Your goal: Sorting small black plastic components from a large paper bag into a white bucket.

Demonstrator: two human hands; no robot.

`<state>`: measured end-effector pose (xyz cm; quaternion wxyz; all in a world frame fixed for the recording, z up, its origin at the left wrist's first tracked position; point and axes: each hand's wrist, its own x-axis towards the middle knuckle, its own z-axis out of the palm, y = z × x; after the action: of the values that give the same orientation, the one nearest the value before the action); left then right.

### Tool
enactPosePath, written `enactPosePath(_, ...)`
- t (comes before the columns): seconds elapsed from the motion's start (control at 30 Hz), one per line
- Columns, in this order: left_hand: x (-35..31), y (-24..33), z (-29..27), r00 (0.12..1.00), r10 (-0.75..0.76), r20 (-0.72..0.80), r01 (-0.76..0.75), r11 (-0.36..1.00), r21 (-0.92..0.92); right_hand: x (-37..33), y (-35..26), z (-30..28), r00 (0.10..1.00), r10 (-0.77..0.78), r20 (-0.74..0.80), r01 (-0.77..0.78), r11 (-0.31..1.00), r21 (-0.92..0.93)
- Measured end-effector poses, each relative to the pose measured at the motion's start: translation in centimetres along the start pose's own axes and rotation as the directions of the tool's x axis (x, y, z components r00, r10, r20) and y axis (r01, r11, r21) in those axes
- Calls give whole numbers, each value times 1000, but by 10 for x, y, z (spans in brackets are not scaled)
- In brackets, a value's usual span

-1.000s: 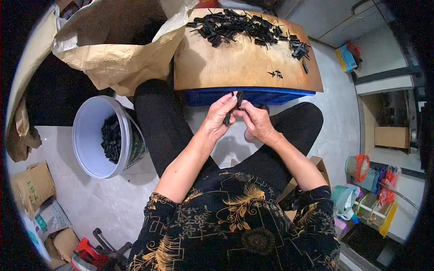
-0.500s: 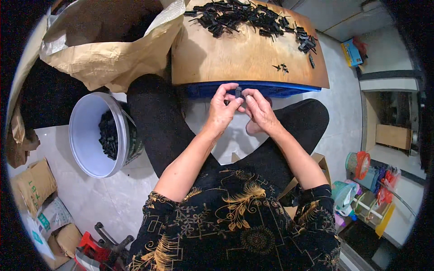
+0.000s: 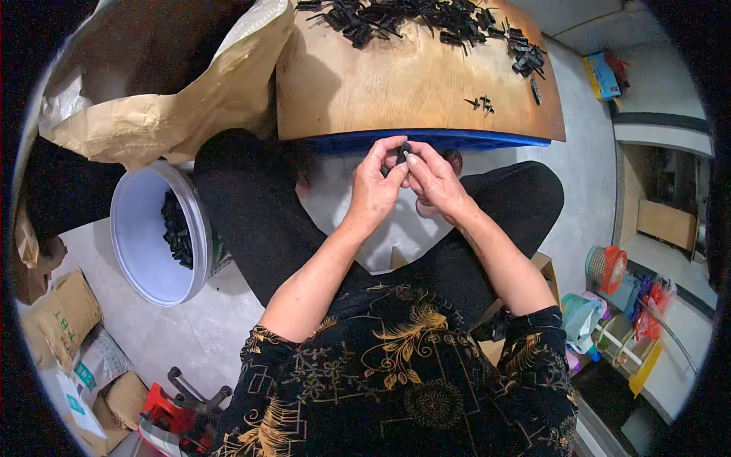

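Observation:
Between my two hands, just in front of the wooden board's near edge, is a small black plastic part [image 3: 401, 152]. My left hand [image 3: 378, 180] pinches it between thumb and fingers. From the other side, my right hand [image 3: 435, 181] closes on it too, the thumb pressed against its top. Fingers cover much of the part, so its full shape is hidden. On the wooden board [image 3: 365, 99] beyond my hands lies a loose heap of similar black plastic parts [image 3: 388, 19]. A few tiny black pieces [image 3: 481, 104] lie apart from the heap, nearer me.
A white bucket [image 3: 126, 236] holding black parts stands left of my leg. Behind it a large brown paper sack [image 3: 152, 122] gapes open. The board rests on a blue support [image 3: 442, 140]. Bags [image 3: 65, 316] lie at lower left; a shelf with baskets [image 3: 609, 270] is at right.
The view has shifted slightly, moving the board and bucket in the picture. My right thumb now lies further over the black part; both hands still hold it.

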<state>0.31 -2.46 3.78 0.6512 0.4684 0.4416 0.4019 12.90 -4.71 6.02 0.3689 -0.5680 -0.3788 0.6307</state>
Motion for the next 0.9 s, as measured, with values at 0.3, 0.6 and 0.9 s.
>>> enactPosePath(0.3,-2,-9,5,980,161,-117,-134,969,209,8,4,-1,1000,19,-14,-20,997,-78)
enactPosePath(0.6,5,-22,2,967,237,-97,-177,892,416,31,37,-5,996,-47,-70,27,966,-256)
enactPosePath(0.9,5,4,-9,991,-111,-81,104,991,-79,18,26,-23,976,-210,-59,176,917,-358)
